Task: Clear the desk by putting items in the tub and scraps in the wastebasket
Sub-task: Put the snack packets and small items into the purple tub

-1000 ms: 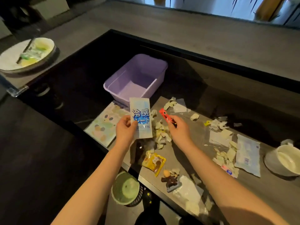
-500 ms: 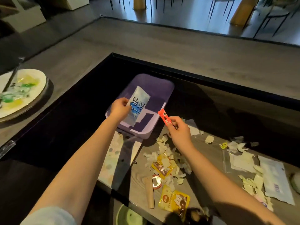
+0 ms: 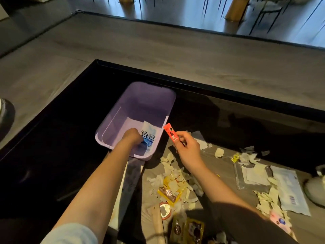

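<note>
A lilac plastic tub [image 3: 151, 93] stands at the desk's far left corner. My left hand [image 3: 132, 138] reaches down inside it, fingers still on a white-and-blue packet [image 3: 149, 136] that lies against the tub's floor. Just right of the tub's rim, my right hand [image 3: 188, 149] pinches a thin red sachet [image 3: 171, 132] and holds it upright in the air. Torn pale paper scraps [image 3: 169, 169] litter the grey desk below that hand.
Yellow snack packets [image 3: 169, 190], a wooden stick [image 3: 158, 224], a clear zip bag [image 3: 251, 175] and a white barcoded pouch [image 3: 290, 188] lie on the desk. A patterned sheet [image 3: 130, 175] sits under my left forearm. A white cup [image 3: 316, 187] is at the right edge. The wastebasket is out of view.
My left hand carried the white-and-blue packet from above the desk down into the tub. My right hand kept the red sachet raised beside the tub. The view tilted forward.
</note>
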`<state>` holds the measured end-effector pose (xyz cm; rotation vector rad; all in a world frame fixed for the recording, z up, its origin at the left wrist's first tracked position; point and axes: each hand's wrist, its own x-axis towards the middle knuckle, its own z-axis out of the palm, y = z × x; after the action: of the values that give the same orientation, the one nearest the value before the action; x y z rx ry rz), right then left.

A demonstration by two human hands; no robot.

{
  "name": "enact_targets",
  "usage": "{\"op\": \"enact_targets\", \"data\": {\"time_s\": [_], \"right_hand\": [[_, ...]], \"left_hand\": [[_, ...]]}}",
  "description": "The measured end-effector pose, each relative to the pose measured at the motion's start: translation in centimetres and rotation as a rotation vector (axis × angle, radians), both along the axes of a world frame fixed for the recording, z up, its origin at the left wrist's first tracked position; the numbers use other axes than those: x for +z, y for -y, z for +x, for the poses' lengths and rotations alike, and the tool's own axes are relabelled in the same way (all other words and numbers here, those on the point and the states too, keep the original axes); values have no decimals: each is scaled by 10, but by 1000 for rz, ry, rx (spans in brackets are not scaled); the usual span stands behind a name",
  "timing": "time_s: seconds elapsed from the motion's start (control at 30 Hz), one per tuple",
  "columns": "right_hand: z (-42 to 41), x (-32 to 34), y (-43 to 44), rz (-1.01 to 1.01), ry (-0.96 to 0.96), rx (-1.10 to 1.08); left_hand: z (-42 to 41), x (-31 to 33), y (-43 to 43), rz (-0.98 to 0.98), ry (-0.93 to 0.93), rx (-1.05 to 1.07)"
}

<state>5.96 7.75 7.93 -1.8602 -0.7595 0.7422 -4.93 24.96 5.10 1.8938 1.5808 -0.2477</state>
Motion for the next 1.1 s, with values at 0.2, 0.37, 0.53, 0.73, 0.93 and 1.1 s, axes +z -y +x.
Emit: {"op": "enact_targets", "data": {"time_s": [0.2, 0.37, 0.53, 0.73, 0.93, 1.1], "right_hand": [[-4, 6, -11, 34, -48, 19], [-13, 9, -26, 87, -72, 18], [-30, 11, -39, 76, -73, 97], [-19, -6, -25, 29, 22, 124], [11, -31, 5, -105, 91, 33], [36, -50, 34, -257, 186, -3]], "left_hand": [[-4, 10, 3, 190, 51, -34], [-6, 38, 36, 79, 673, 59], [-14, 43, 41, 21, 836, 124], [-21, 36, -25, 168, 594, 124], [-22, 5, -60, 148, -60, -242], [-17, -12, -50, 40, -219, -288]]}}
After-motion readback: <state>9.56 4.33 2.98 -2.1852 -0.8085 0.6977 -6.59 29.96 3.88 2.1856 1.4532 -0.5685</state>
